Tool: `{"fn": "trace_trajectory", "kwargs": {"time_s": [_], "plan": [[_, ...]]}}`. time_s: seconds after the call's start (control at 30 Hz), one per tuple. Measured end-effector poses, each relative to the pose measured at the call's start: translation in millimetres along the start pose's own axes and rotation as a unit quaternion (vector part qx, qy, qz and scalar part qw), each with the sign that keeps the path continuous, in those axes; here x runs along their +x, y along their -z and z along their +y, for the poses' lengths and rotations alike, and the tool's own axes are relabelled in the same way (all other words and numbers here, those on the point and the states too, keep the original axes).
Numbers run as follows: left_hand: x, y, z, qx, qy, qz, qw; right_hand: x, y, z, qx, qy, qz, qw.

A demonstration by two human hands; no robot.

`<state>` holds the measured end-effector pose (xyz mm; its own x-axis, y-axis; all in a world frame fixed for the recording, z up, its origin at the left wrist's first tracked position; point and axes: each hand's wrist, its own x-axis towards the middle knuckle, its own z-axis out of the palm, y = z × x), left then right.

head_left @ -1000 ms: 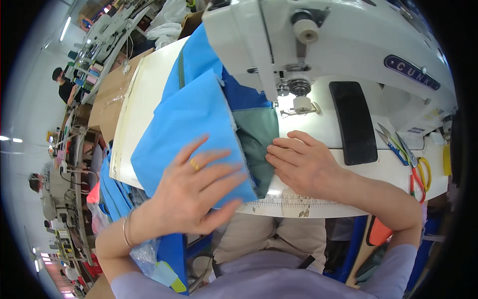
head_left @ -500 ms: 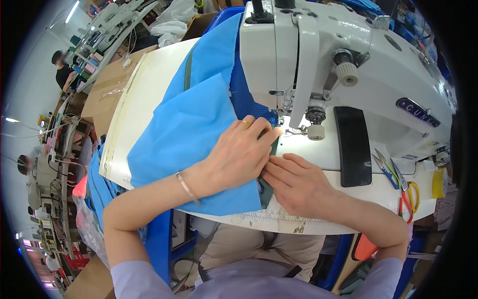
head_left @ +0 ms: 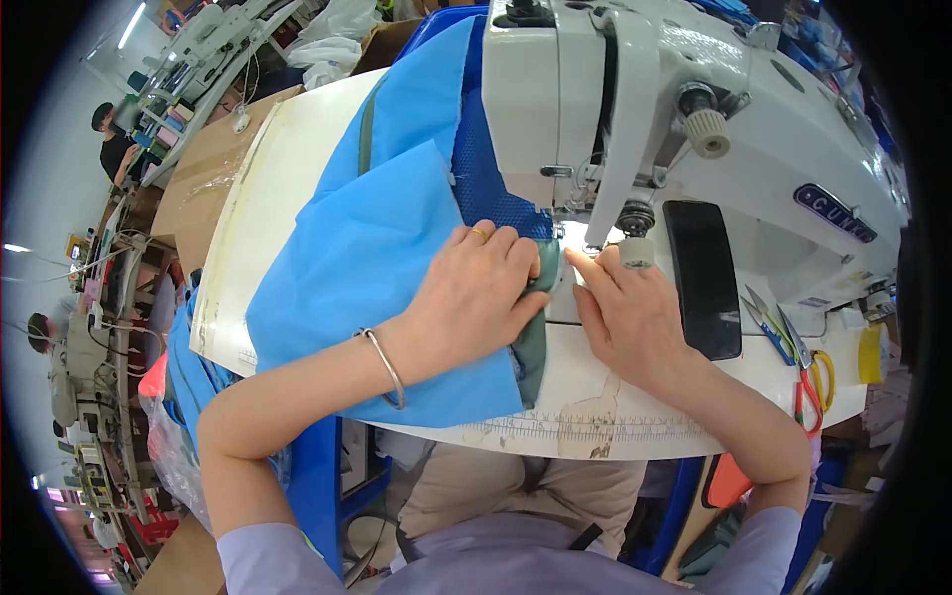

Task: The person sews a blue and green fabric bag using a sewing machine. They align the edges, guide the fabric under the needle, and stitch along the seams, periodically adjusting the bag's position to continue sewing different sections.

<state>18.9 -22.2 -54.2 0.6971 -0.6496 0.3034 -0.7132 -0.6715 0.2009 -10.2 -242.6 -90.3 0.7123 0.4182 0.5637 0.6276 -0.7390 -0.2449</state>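
Note:
A light blue fabric piece (head_left: pixel 342 263) spreads over the white table left of the sewing machine (head_left: pixel 764 159). Dark blue mesh (head_left: pixel 501 193) shows beneath it, running up to the needle area. Along the fabric's right edge runs a grey-green strip (head_left: pixel 534 362). My left hand (head_left: pixel 471 293) rests on the fabric, its fingers curled round the edge by the strip, just short of the needle. My right hand (head_left: pixel 635 312) is off the fabric, right of the needle, index finger stretched out and thumb apart. Nothing shows in it.
A black rectangular slab (head_left: pixel 702 283) lies on the machine bed by my right hand. Scissors with red and yellow handles (head_left: pixel 808 387) and blue-handled snips (head_left: pixel 775 339) lie at the right, beside a yellow roll (head_left: pixel 873 355). Far left, a person (head_left: pixel 116 149) is near other machines.
My right hand has left the strip and moved right and up, beside the needle, its fingers spreading. My left hand stays on the fabric edge, nearly in place.

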Motion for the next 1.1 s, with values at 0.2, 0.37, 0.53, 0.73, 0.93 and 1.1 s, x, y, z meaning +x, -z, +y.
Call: {"fn": "trace_trajectory", "kwargs": {"time_s": [0.2,0.37,0.53,0.73,0.93,1.1], "plan": [[-3,1,-12,-0.096,0.01,0.015,0.995,-1,-1,-1,0.001,0.007,-0.001,1.0],[-1,4,-6,-0.091,0.005,0.028,0.995,-1,-4,-2,-0.002,0.016,0.007,1.0],[4,4,-6,-0.111,-0.022,0.058,0.992,2,-4,-2,-0.021,0.05,-0.014,0.998],[7,3,-15,-0.131,-0.02,-0.038,0.99,4,-3,-1,0.016,0.075,-0.054,0.996],[5,5,-16,-0.122,-0.074,-0.024,0.99,1,-3,-2,0.025,0.108,-0.047,0.993],[0,2,-11,-0.098,-0.078,-0.028,0.992,1,-3,-1,0.028,0.108,-0.041,0.993]]}}
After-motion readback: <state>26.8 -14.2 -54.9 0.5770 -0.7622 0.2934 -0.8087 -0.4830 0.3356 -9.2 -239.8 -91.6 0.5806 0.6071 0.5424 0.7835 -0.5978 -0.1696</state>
